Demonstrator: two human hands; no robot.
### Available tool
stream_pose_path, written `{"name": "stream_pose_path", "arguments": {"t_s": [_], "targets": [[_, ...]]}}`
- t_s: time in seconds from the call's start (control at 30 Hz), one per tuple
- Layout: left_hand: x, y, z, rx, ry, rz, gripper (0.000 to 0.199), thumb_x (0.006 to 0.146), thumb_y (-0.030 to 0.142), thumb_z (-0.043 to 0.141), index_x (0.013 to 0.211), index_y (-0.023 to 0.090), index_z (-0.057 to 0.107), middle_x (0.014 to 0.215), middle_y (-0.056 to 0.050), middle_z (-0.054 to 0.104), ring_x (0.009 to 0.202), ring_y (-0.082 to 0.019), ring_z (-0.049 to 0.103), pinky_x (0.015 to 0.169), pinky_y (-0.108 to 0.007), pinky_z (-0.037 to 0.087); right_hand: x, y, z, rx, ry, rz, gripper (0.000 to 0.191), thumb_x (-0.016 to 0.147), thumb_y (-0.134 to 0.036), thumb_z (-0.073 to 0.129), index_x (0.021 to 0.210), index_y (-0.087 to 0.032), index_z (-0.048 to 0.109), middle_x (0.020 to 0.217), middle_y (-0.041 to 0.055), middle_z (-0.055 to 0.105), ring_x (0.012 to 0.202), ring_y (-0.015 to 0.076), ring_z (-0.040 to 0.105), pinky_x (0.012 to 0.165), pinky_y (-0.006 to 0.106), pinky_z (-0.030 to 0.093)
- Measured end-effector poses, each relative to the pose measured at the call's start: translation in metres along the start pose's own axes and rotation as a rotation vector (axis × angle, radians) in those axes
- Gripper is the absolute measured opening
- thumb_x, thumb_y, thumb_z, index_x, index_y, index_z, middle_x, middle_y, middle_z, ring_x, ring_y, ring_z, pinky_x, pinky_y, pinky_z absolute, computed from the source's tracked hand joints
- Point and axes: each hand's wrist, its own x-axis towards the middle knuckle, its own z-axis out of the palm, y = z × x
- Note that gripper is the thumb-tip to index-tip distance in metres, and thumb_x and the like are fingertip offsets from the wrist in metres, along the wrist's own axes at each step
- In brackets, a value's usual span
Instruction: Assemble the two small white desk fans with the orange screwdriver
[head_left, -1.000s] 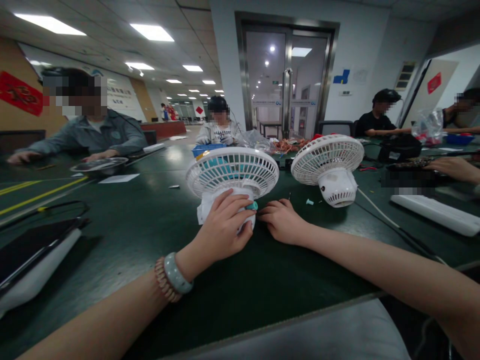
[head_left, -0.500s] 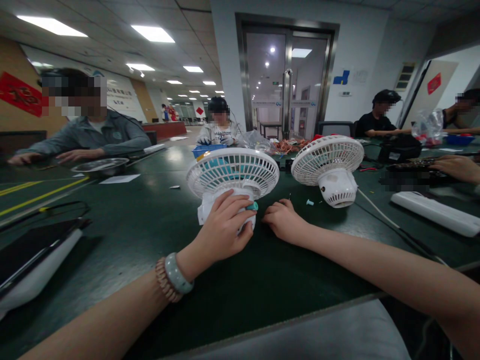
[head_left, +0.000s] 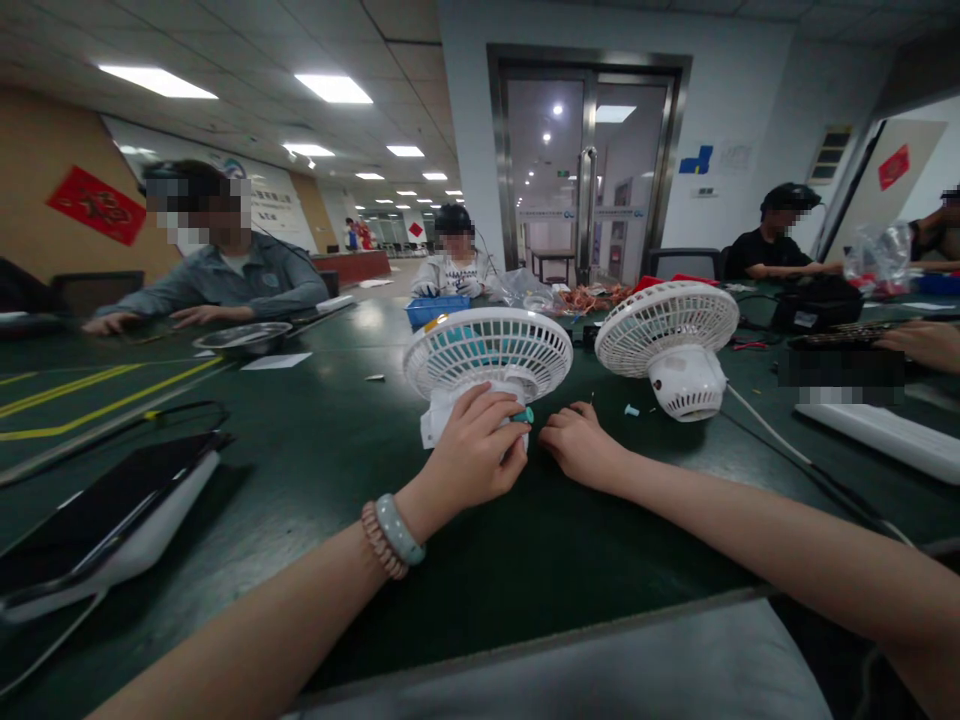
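Observation:
A white fan with a round slatted grille (head_left: 487, 350) faces away from me on the green table, blue blades showing through it. My left hand (head_left: 476, 450) is closed around its white rear housing (head_left: 442, 415). A small teal knob-like piece (head_left: 527, 414) pokes out by the fingers of that hand. Just to the right, my right hand (head_left: 581, 447) rests on the table, apart from the fan. Its fingers are curled, and a thin upright tip shows behind them; what they hold is hidden. Nearby lies a small light-blue plastic piece (head_left: 632, 410).
A second white fan (head_left: 686, 375) with a cable stands on the right. A white power strip (head_left: 877, 425) lies beyond it. At left are a black-topped white device (head_left: 112, 510) and a metal tray (head_left: 244, 338). A blue bin (head_left: 436, 312) and several co-workers are across the table.
The view has turned a little left, so everything sits further right and slightly lower. Both hands keep the same pose and grip.

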Motion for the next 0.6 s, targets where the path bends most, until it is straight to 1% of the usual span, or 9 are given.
{"name": "stream_pose_path", "arguments": {"t_s": [0.13, 0.27, 0.47, 0.6], "targets": [[0.0001, 0.0015, 0.0019, 0.009, 0.011, -0.016, 0.02, 0.072, 0.015, 0.051, 0.084, 0.02, 0.065, 0.097, -0.005, 0.063, 0.102, -0.02, 0.053, 0.1, -0.046, 0.035, -0.0001, -0.0022, 0.0005, -0.003, -0.014, 0.036, 0.024, 0.082, -0.014, 0.037, 0.088, -0.017, 0.059, 0.088, 0.0076, 0.06, 0.089, 0.0199, 0.051, 0.091, 0.045, 0.024], [0.0, 0.0031, 0.0029, 0.018, 0.019, -0.028, 0.019, 0.071, 0.015, 0.052, 0.083, 0.02, 0.066, 0.096, -0.005, 0.063, 0.101, -0.02, 0.053, 0.101, -0.046, 0.034, -0.0014, -0.0045, -0.0008, -0.014, 0.002, 0.057, 0.022, 0.082, -0.013, 0.037, 0.091, -0.016, 0.057, 0.086, 0.0073, 0.061, 0.085, 0.0187, 0.053, 0.093, 0.044, 0.023], [0.0019, 0.0061, 0.0014, 0.043, 0.013, -0.039, 0.018, 0.072, 0.015, 0.05, 0.081, 0.019, 0.065, 0.094, -0.005, 0.064, 0.1, -0.02, 0.053, 0.1, -0.044, 0.034, -0.0002, -0.0049, -0.0009, -0.041, 0.102, 0.034, 0.022, 0.08, -0.012, 0.038, 0.094, -0.015, 0.054, 0.085, 0.0064, 0.061, 0.085, 0.0182, 0.054, 0.095, 0.042, 0.021], [0.0037, 0.0087, 0.0016, 0.053, 0.014, -0.049, 0.019, 0.069, 0.014, 0.051, 0.079, 0.019, 0.066, 0.094, -0.006, 0.064, 0.098, -0.021, 0.054, 0.098, -0.045, 0.037, 0.0011, -0.0022, -0.0021, 0.003, 0.168, 0.049, 0.021, 0.08, -0.011, 0.038, 0.093, -0.016, 0.055, 0.086, 0.0065, 0.061, 0.087, 0.0172, 0.053, 0.094, 0.04, 0.022]]}}
